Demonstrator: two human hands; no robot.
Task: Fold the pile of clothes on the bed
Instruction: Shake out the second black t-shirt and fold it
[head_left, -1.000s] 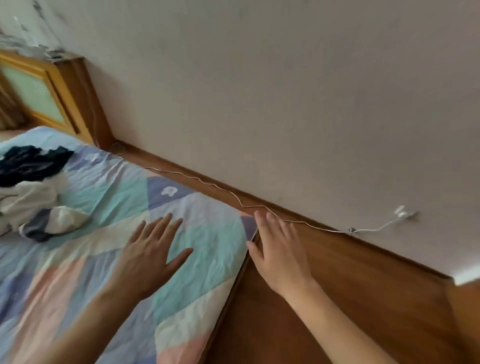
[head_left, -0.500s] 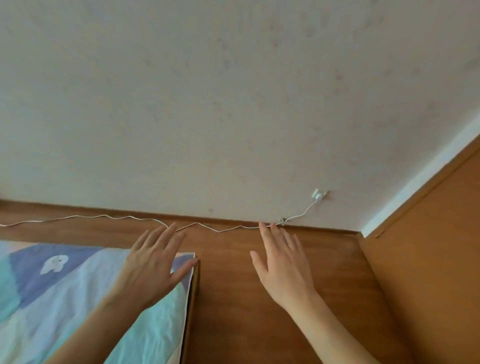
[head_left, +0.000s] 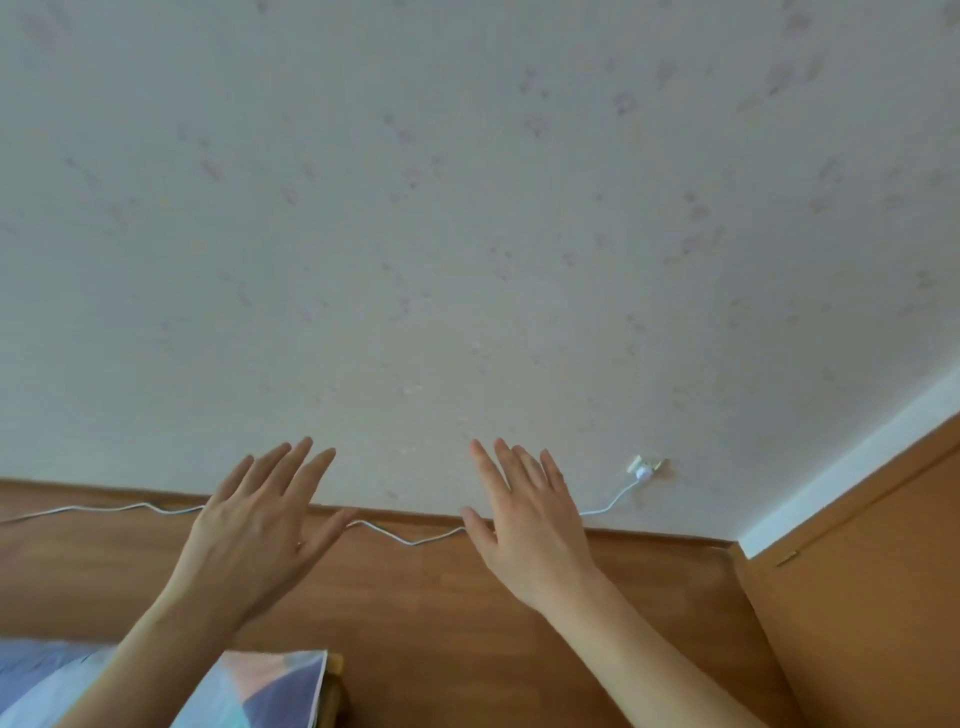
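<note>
Both hands (head_left: 260, 525) have risen off the bedsheet (head_left: 270, 680) toward the wall (head_left: 467, 234).

Pastel patchwork bedcover (head_left: 270, 680), white cable (head_left: 405, 538), brown wood panel (head_left: 441, 613).

One head-worn view only; the pale speckled wall (head_left: 467, 234) is faced from close range; the patchwork-covered bed corner (head_left: 270, 686) is seen below.

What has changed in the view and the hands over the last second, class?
The view swung right and up: the clothes pile has left the picture, and only a corner of the bedspread remains. The left hand came off the bedspread. Both it and the right hand stayed open, holding nothing; the white cable lies unchanged.
</note>
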